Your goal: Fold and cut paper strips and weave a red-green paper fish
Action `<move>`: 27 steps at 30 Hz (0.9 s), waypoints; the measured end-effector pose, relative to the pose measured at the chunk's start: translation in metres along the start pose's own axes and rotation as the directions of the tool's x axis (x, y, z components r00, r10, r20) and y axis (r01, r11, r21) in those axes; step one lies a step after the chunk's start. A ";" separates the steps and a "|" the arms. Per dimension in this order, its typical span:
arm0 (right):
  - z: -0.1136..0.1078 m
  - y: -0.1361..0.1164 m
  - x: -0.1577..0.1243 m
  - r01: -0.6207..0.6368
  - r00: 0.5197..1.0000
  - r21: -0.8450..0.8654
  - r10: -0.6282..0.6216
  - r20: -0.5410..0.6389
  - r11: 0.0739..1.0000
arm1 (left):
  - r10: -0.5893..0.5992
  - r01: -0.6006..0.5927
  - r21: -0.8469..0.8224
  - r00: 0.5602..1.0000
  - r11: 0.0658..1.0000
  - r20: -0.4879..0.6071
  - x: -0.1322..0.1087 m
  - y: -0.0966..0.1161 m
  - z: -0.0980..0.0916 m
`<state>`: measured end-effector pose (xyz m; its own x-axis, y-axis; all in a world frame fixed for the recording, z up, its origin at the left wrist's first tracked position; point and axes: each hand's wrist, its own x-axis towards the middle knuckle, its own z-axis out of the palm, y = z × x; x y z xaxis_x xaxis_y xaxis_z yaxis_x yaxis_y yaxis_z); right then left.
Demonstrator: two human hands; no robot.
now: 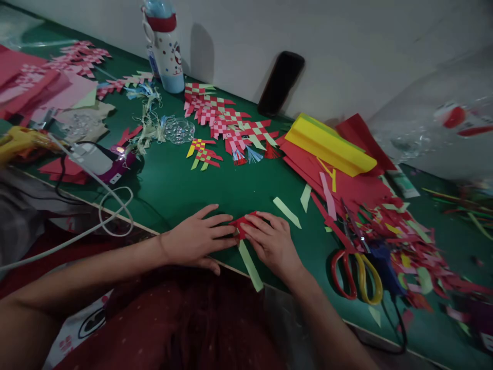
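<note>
Near the table's front edge, a small red paper piece (242, 226) lies flat between my hands. From under it a pale green paper strip (251, 266) sticks out toward me, over the edge. My left hand (198, 234) is spread flat, its fingertips touching the red paper's left side. The fingers of my right hand (273, 241) curl over the right side of the paper and press it; the thumb is partly hidden. Another green strip (287, 211) lies beyond my right hand. Further back are several woven paper fish (219, 121) in red, pink and green.
Red-and-yellow-handled scissors (356, 272) and a blue glue gun (387, 267) lie right, beside paper scraps (416, 241). Folded yellow paper (327, 146) rests on red sheets. A bottle (165, 51) and phone (281, 82) stand at the wall. A white cable (115, 203) loops at left.
</note>
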<state>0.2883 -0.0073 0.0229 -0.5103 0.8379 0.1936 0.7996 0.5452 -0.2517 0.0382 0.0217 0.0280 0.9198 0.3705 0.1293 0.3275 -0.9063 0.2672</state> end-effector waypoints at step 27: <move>0.015 -0.029 -0.016 -0.241 0.959 -0.118 0.218 -0.179 0.963 | -0.090 0.102 0.133 0.992 0.986 -0.087 -0.006 0.026 0.017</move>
<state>0.2678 -0.0360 0.0128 -0.2590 0.9179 0.3006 0.9306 0.3205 -0.1770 0.0447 -0.0080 0.0177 0.8640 0.4674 0.1875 0.4450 -0.8829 0.1500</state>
